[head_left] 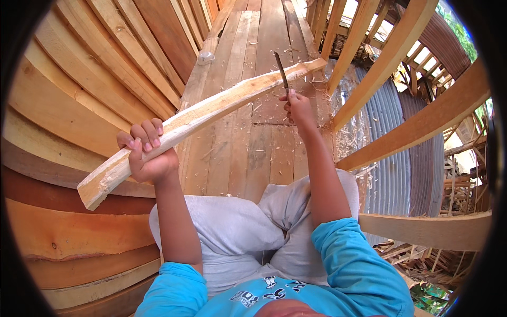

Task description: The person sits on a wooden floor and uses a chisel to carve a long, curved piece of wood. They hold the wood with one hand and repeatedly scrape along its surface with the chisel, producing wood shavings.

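Observation:
A long, pale wooden beam [227,96] with rough-hewn faces slants from the lower left up to the far right in front of me. My left hand [149,150] is wrapped around it near its lower left end. In my right hand [298,108] is a knife [281,70], its dark, narrow blade pointing up and away. The blade crosses in front of the beam toward its far end; whether the edge touches the wood I cannot tell. My fingers cover the knife's handle.
Wood shavings lie scattered over the plank floor [259,153]. A wall of stacked boards [58,116] rises at left. Slanted wooden posts [388,63] line the right side, with corrugated metal sheets [393,142] beyond. A small clear container [206,57] sits on the far left floor.

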`<state>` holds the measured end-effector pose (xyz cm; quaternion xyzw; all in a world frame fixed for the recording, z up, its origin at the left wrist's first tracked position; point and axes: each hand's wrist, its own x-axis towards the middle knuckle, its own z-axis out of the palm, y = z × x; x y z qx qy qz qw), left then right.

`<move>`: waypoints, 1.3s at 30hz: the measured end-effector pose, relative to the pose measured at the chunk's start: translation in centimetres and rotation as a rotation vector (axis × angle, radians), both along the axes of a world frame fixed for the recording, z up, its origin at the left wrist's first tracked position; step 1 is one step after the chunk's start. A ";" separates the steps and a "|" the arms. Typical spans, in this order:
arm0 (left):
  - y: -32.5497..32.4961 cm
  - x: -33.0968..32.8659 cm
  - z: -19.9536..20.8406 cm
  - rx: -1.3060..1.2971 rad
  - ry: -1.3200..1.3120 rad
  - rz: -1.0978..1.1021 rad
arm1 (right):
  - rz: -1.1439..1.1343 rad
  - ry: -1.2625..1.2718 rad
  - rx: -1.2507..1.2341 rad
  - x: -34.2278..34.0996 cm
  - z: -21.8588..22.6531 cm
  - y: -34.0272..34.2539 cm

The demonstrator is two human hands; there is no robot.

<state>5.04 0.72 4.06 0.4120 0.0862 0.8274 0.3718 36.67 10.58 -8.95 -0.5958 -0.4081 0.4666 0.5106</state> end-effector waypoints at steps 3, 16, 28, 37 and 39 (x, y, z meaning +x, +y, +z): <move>1.3 -0.2 -0.5 -0.017 0.012 -0.010 | 0.001 0.091 -0.174 1.4 3.2 -1.4; 2.8 -3.0 -1.6 -0.087 -0.037 0.044 | 0.156 -0.216 -0.221 0.5 1.2 1.7; 1.9 -2.3 -1.5 -0.028 0.033 0.039 | 0.205 -0.029 -0.145 0.0 1.1 1.3; 1.5 -1.2 -1.1 -0.033 0.028 0.040 | 0.219 -0.345 -0.008 -3.1 3.3 -0.5; 1.0 -0.9 -0.8 -0.013 0.046 0.039 | 0.162 -0.456 -0.033 -5.1 4.9 -1.9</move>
